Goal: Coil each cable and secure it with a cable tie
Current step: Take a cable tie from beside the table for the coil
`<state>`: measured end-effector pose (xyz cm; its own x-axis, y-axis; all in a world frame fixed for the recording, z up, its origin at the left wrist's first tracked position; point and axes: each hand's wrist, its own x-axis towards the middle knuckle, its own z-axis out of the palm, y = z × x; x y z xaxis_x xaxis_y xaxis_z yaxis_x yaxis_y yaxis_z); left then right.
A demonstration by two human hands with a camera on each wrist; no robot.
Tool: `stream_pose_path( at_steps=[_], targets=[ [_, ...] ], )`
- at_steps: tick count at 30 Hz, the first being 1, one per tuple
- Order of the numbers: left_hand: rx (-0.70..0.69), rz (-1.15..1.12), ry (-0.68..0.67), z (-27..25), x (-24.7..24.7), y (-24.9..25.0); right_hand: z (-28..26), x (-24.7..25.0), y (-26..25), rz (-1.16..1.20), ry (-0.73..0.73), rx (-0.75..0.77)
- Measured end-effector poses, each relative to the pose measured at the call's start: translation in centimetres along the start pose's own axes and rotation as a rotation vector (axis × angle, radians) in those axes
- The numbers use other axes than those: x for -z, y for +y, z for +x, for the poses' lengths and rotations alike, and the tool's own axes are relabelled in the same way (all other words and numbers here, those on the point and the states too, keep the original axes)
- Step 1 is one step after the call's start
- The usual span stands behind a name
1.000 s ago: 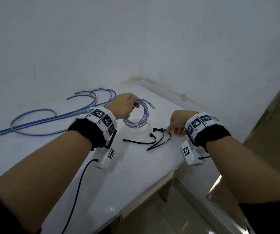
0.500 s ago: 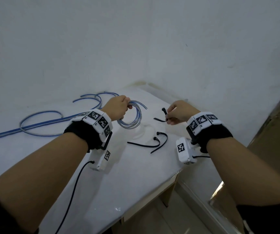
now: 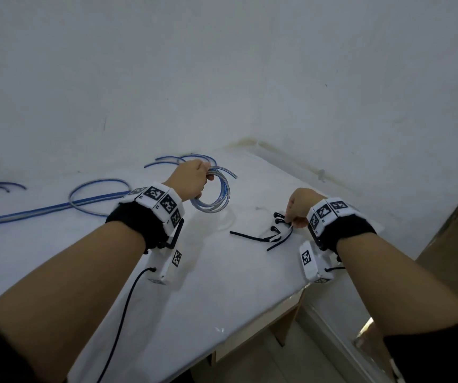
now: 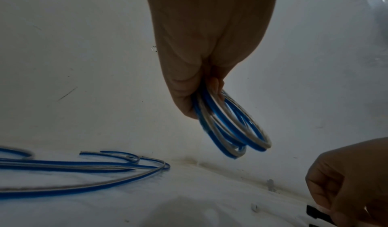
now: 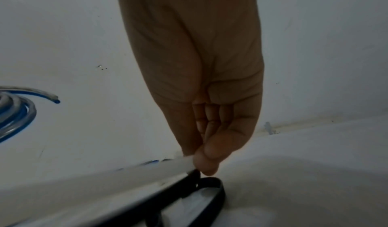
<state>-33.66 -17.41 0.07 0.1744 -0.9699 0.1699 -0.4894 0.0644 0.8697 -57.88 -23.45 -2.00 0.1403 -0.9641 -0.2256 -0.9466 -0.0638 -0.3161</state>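
Each bare forearm wears a black wristband (image 3: 136, 225) topped with white blocks of black square markers (image 3: 164, 201), a white camera box (image 3: 167, 262) and a black cable (image 3: 122, 313) beneath.

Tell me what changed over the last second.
The right hand, which had lifted one black cable tie half a second ago, has come back down to the ties on the table and pinches one there. The left hand still grips the coiled cable.

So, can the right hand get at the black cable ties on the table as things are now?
Probably yes. The right hand is already down at the black cable ties, fingertips pinching at one. Nothing lies between them; the coiled cable is held aside by the left hand.
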Motion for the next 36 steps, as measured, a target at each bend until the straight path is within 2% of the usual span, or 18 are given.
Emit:
stream_pose_path(
  at_steps=[6,8,10,12,16,22,23,25,27,32,36],
  targets=[
    [0.002,0.006,-0.014,-0.2,-0.1,-0.2,-0.6,1.0,-1.0,0.042,0.027,-0.018],
    [0.001,0.035,-0.001,-0.2,0.2,-0.3,-0.7,1.6,-1.6,0.225,0.062,-0.001],
    [0.010,0.069,0.022,-0.3,0.8,-0.4,-0.9,1.9,-2.5,0.494,0.131,0.072],
    [0.013,0.094,0.049,-0.4,1.7,-0.3,-1.6,1.9,-4.4,0.728,0.132,0.169],
    [0.047,0.107,0.132,-0.9,4.4,-0.7,-2.6,1.0,-9.7,1.060,-0.052,0.363],
    [0.065,0.141,0.332,-2.6,9.6,-2.5,-3.7,-1.5,-17.5,1.401,-0.393,0.503],
    [0.071,0.152,0.376,-3.1,10.9,-3.0,-4.1,-2.2,-19.1,1.421,-0.442,0.555],
    [0.093,0.135,0.436,-4.0,12.5,-3.6,-4.7,-3.2,-21.2,1.419,-0.450,0.653],
    [0.097,0.125,0.504,-5.0,14.5,-4.5,-5.5,-4.3,-23.8,1.349,-0.397,0.723],
    [0.104,0.077,0.624,-7.6,18.8,-6.1,-6.7,-7.1,-29.7,0.975,-0.227,0.875],
    [0.124,0.027,0.627,-9.5,21.4,-7.3,-8.2,-9.0,-33.2,1.048,-0.242,0.944]
  ],
)
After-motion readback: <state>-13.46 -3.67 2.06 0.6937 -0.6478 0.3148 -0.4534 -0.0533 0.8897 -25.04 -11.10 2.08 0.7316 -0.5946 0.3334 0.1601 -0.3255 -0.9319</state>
